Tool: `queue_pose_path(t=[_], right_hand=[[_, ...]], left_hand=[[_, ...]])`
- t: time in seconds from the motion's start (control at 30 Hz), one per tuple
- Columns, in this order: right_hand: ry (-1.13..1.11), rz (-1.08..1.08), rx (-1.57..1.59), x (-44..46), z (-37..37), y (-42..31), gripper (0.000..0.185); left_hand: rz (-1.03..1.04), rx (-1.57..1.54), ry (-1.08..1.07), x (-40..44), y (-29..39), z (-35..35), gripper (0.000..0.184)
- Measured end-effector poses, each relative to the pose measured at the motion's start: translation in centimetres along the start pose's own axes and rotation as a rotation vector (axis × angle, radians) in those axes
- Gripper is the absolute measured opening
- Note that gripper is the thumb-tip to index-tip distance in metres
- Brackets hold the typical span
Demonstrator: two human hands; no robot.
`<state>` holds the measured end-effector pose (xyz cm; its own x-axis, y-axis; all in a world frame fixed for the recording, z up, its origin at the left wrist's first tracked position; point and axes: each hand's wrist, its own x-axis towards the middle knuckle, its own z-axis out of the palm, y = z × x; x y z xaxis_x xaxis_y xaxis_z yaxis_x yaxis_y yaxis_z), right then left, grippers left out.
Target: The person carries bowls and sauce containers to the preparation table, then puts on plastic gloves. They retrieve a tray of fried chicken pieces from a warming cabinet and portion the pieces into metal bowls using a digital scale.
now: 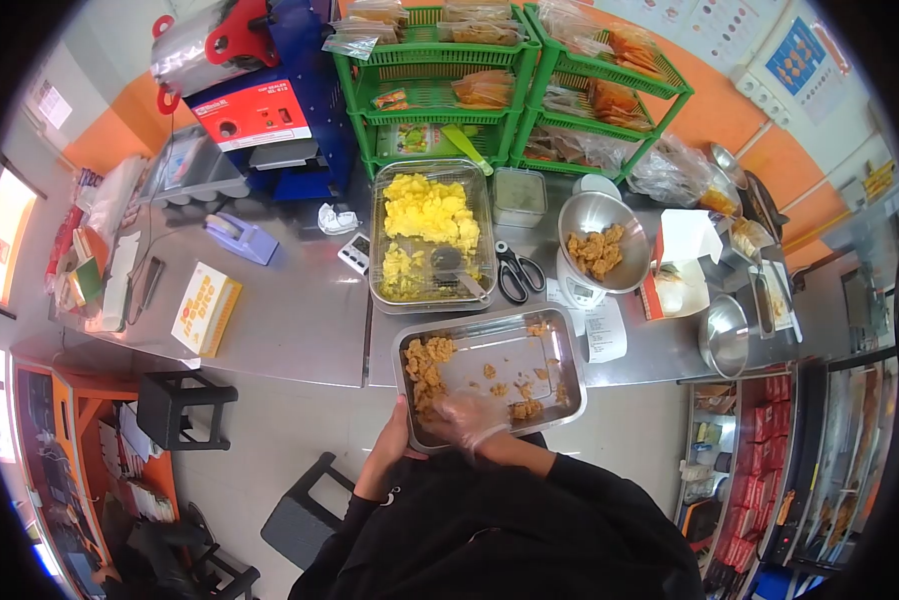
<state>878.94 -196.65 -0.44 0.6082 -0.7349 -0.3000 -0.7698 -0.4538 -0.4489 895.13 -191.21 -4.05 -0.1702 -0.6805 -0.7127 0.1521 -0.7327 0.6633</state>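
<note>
My left hand (394, 440) grips the near left corner of a metal tray (573, 340), its thumb up along the outer side. Inside the tray, browned, crumbly fried pieces (427, 362) are heaped on the left, with more scattered to the right. In a clear plastic glove, my right hand (472, 414) reaches into the near left part, against the heap. Its fingertips are blurred and partly lost among the pieces. Beyond the tray, a metal bowl (632, 262) of similar fried pieces sits on a white scale (578, 290). A clear container (378, 270) holds yellow scrambled-egg-like food (430, 212).
Black-handled scissors (518, 272) and a printed receipt (606, 332) lie behind the tray. Green racks (430, 95) with bagged food stand at the back. An open box (675, 255) and another metal bowl (725, 335) are rightward; a yellow-white box (207, 310) and tape dispenser (242, 238) leftward.
</note>
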Motion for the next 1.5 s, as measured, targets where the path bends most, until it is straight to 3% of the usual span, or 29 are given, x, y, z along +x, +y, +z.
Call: queue_pose_path(t=[0.13,0.23,0.37,0.5,0.57,0.8,0.83,0.9,0.93,0.97,1.03,1.07,1.13,1.23,1.27,1.47,1.5], right_hand=[[0.006,-0.004,0.213,1.1,5.5,3.7,0.025],[-0.031,0.107,0.35,-0.2,-1.2,3.2,0.023],[0.292,0.064,0.678,-1.4,-9.6,5.9,0.026],[0.642,0.362,0.217,-1.1,-17.4,12.9,0.027],[0.693,0.593,0.228,-0.4,-19.6,14.9,0.029],[0.64,0.818,-0.126,1.3,-21.9,14.6,0.037],[0.619,0.827,-0.338,1.6,-21.0,14.3,0.045],[0.653,0.754,-0.245,1.8,-19.8,9.4,0.048],[0.639,0.628,-0.368,2.4,-17.2,8.6,0.043],[0.631,0.302,-0.284,2.8,-14.2,8.6,0.034],[0.2,0.035,0.06,2.9,-11.3,4.6,0.024],[0.099,-0.035,0.219,3.1,-8.5,3.8,0.023],[0.103,-0.09,0.051,4.4,-0.8,4.2,0.03],[0.238,0.177,-0.049,3.1,2.7,1.6,0.031],[0.185,0.215,-0.053,3.1,3.0,1.6,0.032],[-0.001,0.298,0.005,2.2,2.5,4.4,0.032],[0.058,0.299,0.014,1.9,2.7,4.3,0.032]], left_hand=[[0.016,0.007,0.021,0.9,-1.0,-0.7,0.063],[0.036,0.031,0.057,1.1,-1.2,-0.6,0.059],[0.052,0.039,0.023,0.9,-1.0,-0.6,0.057],[0.06,0.041,-0.01,1.0,-1.0,-0.7,0.055],[0.054,0.052,-0.008,1.1,-1.3,-0.7,0.055],[0.06,0.071,0.005,0.6,-0.6,-0.6,0.053],[0.052,0.063,0.011,0.5,-0.6,-0.6,0.054],[0.04,0.048,0.019,0.6,-0.6,-0.5,0.055],[0.039,0.049,0.025,0.6,-0.6,-0.5,0.055],[0.039,0.051,0.03,0.7,-0.7,-0.5,0.056],[0.049,0.061,0.034,0.7,-0.7,-0.6,0.056],[0.062,0.065,0.035,0.7,-0.7,-0.6,0.057],[0.059,0.058,0.028,0.7,-0.7,-0.6,0.058],[0.032,0.049,0.008,0.7,-0.5,-0.7,0.061],[0.037,0.056,0.008,0.6,-0.7,-0.8,0.06],[0.077,0.05,-0.006,1.5,-1.4,-1.2,0.054],[0.071,0.052,-0.009,1.4,-1.3,-1.2,0.054]])
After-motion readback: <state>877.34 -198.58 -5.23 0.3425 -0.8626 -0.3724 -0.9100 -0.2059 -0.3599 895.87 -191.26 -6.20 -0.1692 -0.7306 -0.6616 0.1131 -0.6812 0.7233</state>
